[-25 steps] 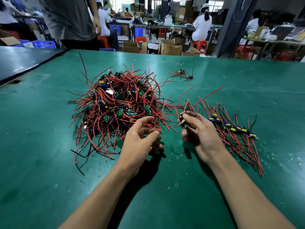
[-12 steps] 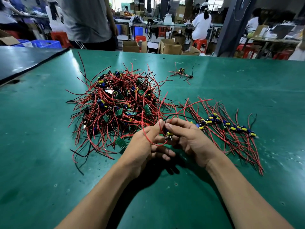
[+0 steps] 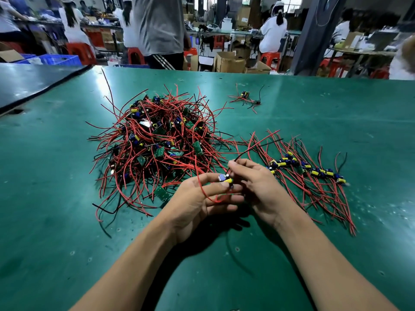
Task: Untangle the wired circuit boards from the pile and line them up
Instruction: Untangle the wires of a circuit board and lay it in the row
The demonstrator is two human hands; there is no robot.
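Observation:
A tangled pile [image 3: 157, 142] of small green circuit boards with red and black wires lies on the green table [image 3: 56, 209], left of centre. To the right, a row of untangled boards [image 3: 314, 171] lies side by side, wires trailing toward me. Between them my left hand [image 3: 202, 198] pinches one small board [image 3: 225, 179] with yellow and blue parts; a red wire loops over its fingers. My right hand [image 3: 258, 185] pinches that board's black wire just above it.
A lone wired board [image 3: 246, 97] lies farther back on the table. A dark table [image 3: 33, 79] adjoins at the left. Beyond the far edge stand a person [image 3: 159, 30], red stools, cardboard boxes and other workers at benches.
The right hand brought the single board leftward from beside the row to the left hand, which came off the pile and now holds it. A person behind the table walked right.

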